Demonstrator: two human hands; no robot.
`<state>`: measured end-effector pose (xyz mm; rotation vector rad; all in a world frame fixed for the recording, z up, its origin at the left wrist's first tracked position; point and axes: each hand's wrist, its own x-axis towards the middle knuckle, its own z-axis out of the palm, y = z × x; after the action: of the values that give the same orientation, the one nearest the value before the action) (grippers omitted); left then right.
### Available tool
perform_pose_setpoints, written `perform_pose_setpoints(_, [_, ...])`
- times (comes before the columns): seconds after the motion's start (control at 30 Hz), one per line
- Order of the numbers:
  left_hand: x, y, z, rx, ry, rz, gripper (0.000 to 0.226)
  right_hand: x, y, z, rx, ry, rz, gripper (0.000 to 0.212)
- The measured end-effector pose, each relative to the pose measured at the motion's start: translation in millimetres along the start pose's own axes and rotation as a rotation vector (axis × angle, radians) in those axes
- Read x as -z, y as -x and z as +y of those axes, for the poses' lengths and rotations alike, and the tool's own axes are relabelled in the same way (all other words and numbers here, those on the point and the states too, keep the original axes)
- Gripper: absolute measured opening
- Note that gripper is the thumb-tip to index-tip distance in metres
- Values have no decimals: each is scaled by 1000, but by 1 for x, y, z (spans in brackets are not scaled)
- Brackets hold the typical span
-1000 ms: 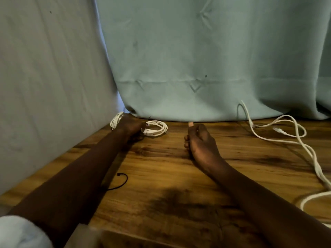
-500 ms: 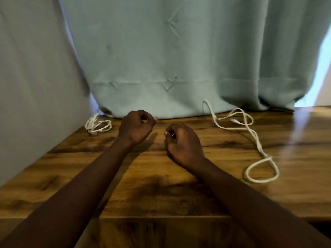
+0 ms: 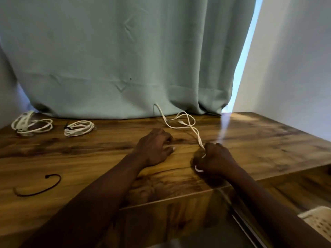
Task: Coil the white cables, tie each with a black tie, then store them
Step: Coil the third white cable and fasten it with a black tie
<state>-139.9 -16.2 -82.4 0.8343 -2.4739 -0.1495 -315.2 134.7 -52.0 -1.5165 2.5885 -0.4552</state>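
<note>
A loose white cable [image 3: 180, 120] snakes from under the curtain across the wooden table [image 3: 268, 140]. My right hand [image 3: 213, 159] grips its near end, with a short loop showing below the fist. My left hand [image 3: 155, 146] rests on the tabletop just left of it, fingers loosely curled, holding nothing. Two coiled white cables lie at the back left: one [image 3: 79, 127] bound with a black tie, the other [image 3: 30, 123] nearer the wall. A spare black tie [image 3: 38, 187] lies curved on the table at the front left.
A green curtain [image 3: 116, 59] hangs along the table's back edge. White walls close in on both sides. A white perforated basket [image 3: 317, 220] sits low at the right, below the table's front edge.
The view swung right. My right hand moved right and took hold of the loose cable. My left hand followed toward the middle, away from the coils.
</note>
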Motion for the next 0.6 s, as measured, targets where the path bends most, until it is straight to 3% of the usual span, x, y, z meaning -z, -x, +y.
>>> perform_pose_setpoints(0.07, [1, 4, 0, -27, 99, 40, 37, -4, -3, -7, 83, -165, 17, 51])
perform_pose_setpoints(0.17, [6, 10, -5, 57, 277, 173, 41, -12, -5, -31, 215, -298, -13, 62])
perform_pose_setpoints(0.33, [22, 8, -39, 337, 194, 325, 53, -27, -21, -42, 281, -174, 6, 55])
perform_pose_setpoints(0.4, [25, 6, -51, 411, 172, 344, 52, -30, -31, -45, 301, -82, 79, 36])
perform_pose_setpoints(0.47, [24, 1, -56, 409, 157, 370, 48, -30, -44, -52, 316, -87, 114, 24])
perform_pose_setpoints(0.6, [14, -12, -52, 276, 89, 396, 47, -24, -91, -70, 272, -122, 120, 41])
